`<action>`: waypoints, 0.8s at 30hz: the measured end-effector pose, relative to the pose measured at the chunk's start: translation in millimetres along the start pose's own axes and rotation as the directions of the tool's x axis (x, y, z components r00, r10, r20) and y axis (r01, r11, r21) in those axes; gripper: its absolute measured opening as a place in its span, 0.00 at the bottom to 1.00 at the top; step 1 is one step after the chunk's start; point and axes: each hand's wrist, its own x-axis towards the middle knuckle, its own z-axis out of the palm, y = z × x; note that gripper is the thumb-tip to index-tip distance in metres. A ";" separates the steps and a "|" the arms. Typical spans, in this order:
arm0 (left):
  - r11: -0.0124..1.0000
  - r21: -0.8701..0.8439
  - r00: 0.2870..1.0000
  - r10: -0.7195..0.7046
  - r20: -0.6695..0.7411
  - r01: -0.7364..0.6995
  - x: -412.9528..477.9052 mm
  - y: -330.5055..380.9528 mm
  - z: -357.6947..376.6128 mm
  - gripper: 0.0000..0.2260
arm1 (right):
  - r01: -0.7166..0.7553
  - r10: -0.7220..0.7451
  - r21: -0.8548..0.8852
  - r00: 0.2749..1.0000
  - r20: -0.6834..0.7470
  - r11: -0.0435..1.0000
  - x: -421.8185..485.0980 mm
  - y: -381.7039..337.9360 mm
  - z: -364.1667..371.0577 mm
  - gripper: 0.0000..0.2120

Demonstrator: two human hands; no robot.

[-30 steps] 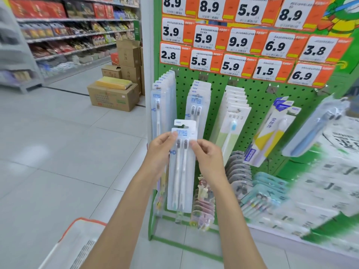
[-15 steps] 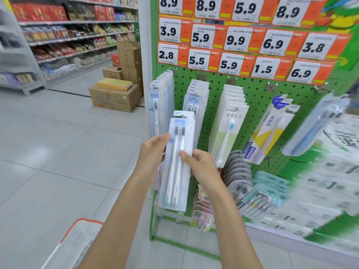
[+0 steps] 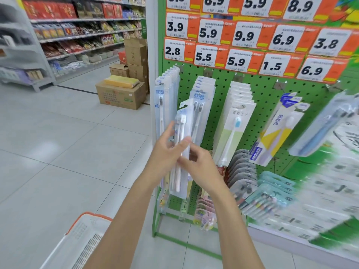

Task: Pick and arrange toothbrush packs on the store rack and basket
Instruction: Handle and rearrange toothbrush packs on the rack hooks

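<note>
Toothbrush pack (image 3: 179, 183) had turned edge-on since before. Left hand (image 3: 165, 154) pinched it, right hand (image 3: 203, 168) fingers curled on its edge. Basket (image 3: 88, 228) low left, inside mostly hidden.

Up above the grip on the toothbrush pack (image 3: 182, 121), the lowest row of price tags (image 3: 236, 61) says 2.8, 5.5, 5.9, 1.5 and 6.9. The middle row (image 3: 243, 35) says 3.9, 5.9, 9.9, 6.9 and 3.8. The top row (image 3: 254, 3), cut off by the edge, shows 8.9, 5.9 and 8.9. Just above the grip, the hanging packs (image 3: 202, 88) say NEW. Right of the grip, a blue and yellow pack (image 3: 275, 133) says FROG.
</note>
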 end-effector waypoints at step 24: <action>0.832 -0.503 0.962 -0.274 -0.001 0.236 -5.4 -23.8 -29.4 0.12 | -0.229 0.223 -0.035 0.888 0.402 0.973 -6.0 18.2 -0.6 0.12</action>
